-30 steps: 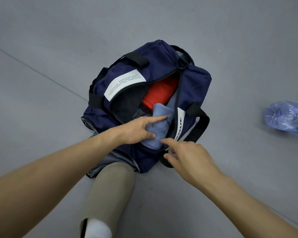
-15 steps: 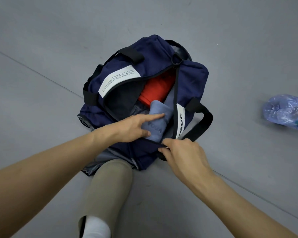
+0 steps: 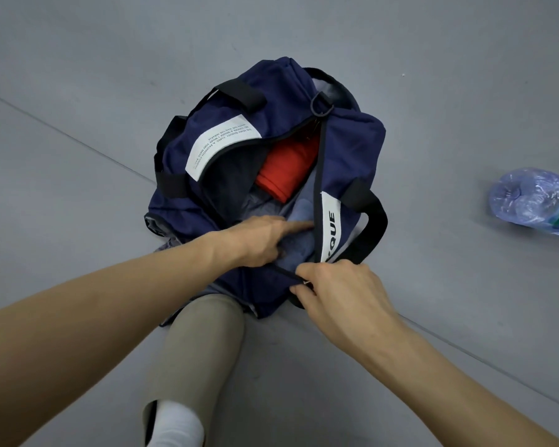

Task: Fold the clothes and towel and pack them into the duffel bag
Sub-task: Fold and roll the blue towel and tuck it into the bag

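Note:
A navy duffel bag (image 3: 352,146) with black straps lies on the grey floor, its top zip open. Inside it sit a folded red garment (image 3: 284,172) and, nearer to me, a blue towel (image 3: 300,211). My left hand (image 3: 259,240) presses the towel down into the opening with straight fingers. At the near end of the opening, my right hand (image 3: 333,291) pinches the bag's black zip edge. Most of the towel is hidden by my left hand and the bag's rim.
A clear plastic bottle (image 3: 533,201) with a coloured label lies on the floor to the right. My leg in beige trousers (image 3: 197,350) and a white sock reaches up to the bag's near end. Grey floor surrounds the bag.
My left hand has pushed the blue towel deeper, so less of it shows. My right hand came in and took hold of the zip edge at the bag's near end.

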